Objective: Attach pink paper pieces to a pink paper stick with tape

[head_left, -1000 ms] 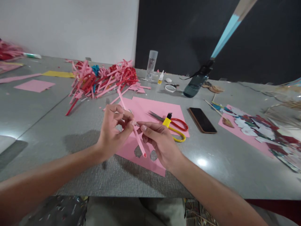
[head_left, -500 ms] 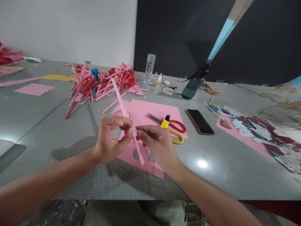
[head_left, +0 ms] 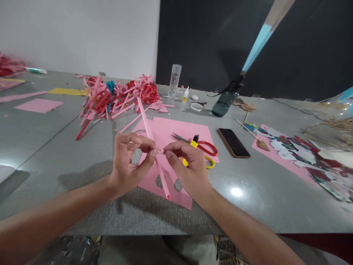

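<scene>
Tilted a little further toward 11 o'clock since a moment ago: long rolled pink paper tube [head_left: 151, 141], pinched mid-length by left hand [head_left: 127, 162] and right hand [head_left: 190, 170], fingers closed on it above pink paper sheet [head_left: 176, 134]. Rolled already; seam seemingly unfinished. Red-and-yellow scissors [head_left: 202, 149] at 3 o'clock on grey surface [head_left: 68, 154].

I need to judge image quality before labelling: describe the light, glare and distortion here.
Head view: light comes from overhead, leaving a bright glare spot on the table; the hands cast soft shadows on it; the wide lens stretches the forearms and edges; the right-side paper scraps look smeared, while the pink strip is fairly sharp.
</scene>
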`<state>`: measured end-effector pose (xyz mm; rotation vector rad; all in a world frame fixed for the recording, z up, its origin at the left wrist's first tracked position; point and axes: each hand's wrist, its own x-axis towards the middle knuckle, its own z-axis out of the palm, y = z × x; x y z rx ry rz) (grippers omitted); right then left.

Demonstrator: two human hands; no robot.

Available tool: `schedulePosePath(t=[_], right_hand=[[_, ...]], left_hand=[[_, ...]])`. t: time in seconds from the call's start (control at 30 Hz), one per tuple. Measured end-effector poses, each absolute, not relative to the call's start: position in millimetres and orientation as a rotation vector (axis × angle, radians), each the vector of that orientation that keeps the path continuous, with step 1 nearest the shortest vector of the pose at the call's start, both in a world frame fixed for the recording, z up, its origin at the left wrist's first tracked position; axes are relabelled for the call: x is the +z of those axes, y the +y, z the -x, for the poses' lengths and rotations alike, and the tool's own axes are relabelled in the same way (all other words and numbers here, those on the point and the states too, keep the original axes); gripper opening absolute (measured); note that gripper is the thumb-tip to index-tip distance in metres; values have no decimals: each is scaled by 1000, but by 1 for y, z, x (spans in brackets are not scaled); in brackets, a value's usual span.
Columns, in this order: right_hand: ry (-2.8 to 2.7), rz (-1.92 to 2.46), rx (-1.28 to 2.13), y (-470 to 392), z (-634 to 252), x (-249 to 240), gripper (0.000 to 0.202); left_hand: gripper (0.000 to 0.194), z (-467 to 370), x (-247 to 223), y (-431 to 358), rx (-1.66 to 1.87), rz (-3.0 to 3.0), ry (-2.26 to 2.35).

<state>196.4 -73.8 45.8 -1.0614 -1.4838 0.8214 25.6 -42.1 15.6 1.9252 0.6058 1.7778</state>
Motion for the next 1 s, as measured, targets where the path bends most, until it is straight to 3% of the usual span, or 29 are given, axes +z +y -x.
schedulePosePath(t=[0.27,0.53,0.77,1.0], right_hand=[[-1466,1037,910,-73,-193,45,7],[-1354,1016,1001,-69,-196,42,7],[-1341,963,1062,-66,-198,43,10],[-1436,1035,994,-66,-199,47,12]], left_hand=[[44,-25,14,-42,1705,-1911,646],[30,-25,16,-41,1488,-1755,845],[21,-27,22,-40,1526,-1810,905],[27,-25,14,-39,1581,-1867,800]])
